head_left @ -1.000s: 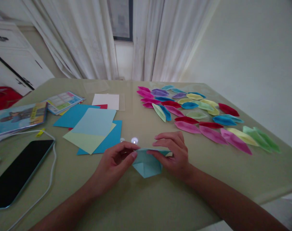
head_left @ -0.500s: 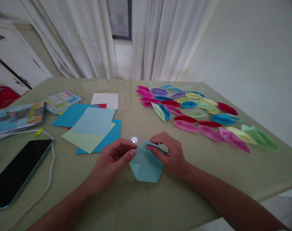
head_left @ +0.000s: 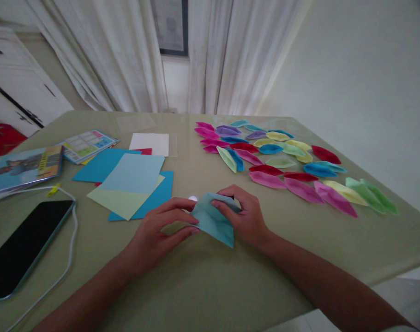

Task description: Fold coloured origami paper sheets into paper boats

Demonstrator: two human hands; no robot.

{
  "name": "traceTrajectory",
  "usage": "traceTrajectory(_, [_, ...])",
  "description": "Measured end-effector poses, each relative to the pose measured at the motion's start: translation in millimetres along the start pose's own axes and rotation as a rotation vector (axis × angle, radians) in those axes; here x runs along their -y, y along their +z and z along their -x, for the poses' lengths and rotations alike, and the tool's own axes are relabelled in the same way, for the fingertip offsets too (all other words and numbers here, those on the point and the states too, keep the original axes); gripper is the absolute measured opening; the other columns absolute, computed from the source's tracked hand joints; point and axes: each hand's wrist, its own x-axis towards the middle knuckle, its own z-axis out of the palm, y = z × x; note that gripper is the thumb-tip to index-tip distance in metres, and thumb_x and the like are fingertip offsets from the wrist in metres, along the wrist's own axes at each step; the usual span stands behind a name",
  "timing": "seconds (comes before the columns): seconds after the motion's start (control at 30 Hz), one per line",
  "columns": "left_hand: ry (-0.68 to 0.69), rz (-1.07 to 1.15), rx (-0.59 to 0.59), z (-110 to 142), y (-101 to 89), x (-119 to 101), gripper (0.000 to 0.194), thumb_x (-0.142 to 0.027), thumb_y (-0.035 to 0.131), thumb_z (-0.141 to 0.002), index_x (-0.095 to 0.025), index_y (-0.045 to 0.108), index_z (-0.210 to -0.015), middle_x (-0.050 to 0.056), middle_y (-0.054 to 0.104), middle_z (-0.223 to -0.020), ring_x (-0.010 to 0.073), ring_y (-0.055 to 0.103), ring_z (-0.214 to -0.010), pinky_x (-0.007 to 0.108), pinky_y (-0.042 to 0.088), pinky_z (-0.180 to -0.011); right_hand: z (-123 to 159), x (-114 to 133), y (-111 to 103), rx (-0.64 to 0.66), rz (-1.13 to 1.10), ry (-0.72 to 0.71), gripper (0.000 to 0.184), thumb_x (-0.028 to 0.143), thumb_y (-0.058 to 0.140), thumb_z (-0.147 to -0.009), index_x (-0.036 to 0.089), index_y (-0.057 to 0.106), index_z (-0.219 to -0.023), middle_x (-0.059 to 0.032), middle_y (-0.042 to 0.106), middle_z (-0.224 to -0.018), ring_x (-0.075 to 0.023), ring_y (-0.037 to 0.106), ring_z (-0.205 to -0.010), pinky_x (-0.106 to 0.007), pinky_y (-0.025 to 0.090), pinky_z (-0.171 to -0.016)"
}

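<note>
The creased light-blue paper [head_left: 215, 219] is held over the smooth-looking table [head_left: 182, 286], well right of the phone [head_left: 28, 251]. Its left corner is pinched in the left hand's [head_left: 153, 235] grip, its upper right in the right hand's [head_left: 249, 216]. Light, thin and easily crumpled handling is to be expected (edges are best held). Beyond the phone, a white cabinet [head_left: 19, 80] and pale curtains [head_left: 127, 55] are seen.

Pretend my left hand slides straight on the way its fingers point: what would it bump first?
Your left hand would meet the folded blue paper first, right at its fingertips. Your right hand seems next, though depth is hard to judge.
</note>
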Motion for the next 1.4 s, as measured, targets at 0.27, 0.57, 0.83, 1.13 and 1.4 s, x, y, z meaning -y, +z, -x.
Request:
traceTrajectory(0.27, [-0.084,0.209,-0.121,10,10.2,-4,0.016,-0.019,0.08,-0.093,-0.029,0.073,-0.105,0.001,0.081,-0.117,0.0189,0.075,-0.112,0.031,0.057,-0.1,0,-4,0,0.094,-0.051,-0.144,0.001,0.022,0.073,-0.099,0.021,0.074,-0.099,-0.0047,0.076,-0.093,-0.0195,0.069,-0.088,-0.033,0.054,-0.08])
traceTrajectory(0.57, [-0.179,0.355,-0.068,5,14.2,-10,0.015,-0.027,0.085,-0.089,-0.028,0.078,-0.101,-0.001,0.081,-0.096,0.0159,0.076,-0.09,0.024,0.057,-0.084,4,-3,-1,0.26,-0.111,-0.262,0.009,0.021,0.068,-0.102,0.023,0.075,-0.108,-0.0048,0.079,-0.095,-0.0187,0.072,-0.089,-0.032,0.056,-0.081])
traceTrajectory(0.83, [-0.231,0.354,-0.019,1,16.6,-14,0.003,-0.026,0.076,-0.096,-0.023,0.078,-0.097,0.001,0.077,-0.093,0.0158,0.072,-0.086,0.024,0.055,-0.079,4,-2,-2,0.276,-0.146,-0.231,0.007,0.025,0.07,-0.101,0.023,0.075,-0.105,-0.0039,0.08,-0.093,-0.017,0.074,-0.083,-0.029,0.056,-0.079])
traceTrajectory(1.13, [-0.192,0.35,0.068,0,21.1,-12,0.012,-0.023,0.065,-0.102,-0.025,0.078,-0.104,0.006,0.07,-0.116,0.0197,0.067,-0.112,0.03,0.053,-0.098,6,1,-2,0.256,-0.134,-0.115,0.009,0.03,0.071,-0.1,0.022,0.075,-0.101,-0.0034,0.079,-0.09,-0.0159,0.072,-0.078,-0.027,0.055,-0.074])
traceTrajectory(1.4, [-0.346,0.417,0.068,-1,19.3,-12,0.009,-0.028,0.07,-0.099,-0.021,0.077,-0.096,0.003,0.077,-0.093,0.0176,0.071,-0.087,0.026,0.056,-0.078,5,4,0,0.257,-0.224,-0.088,0.009,0.027,0.067,-0.102,0.021,0.073,-0.1,-0.0026,0.074,-0.088,-0.0148,0.067,-0.077,-0.026,0.053,-0.073])
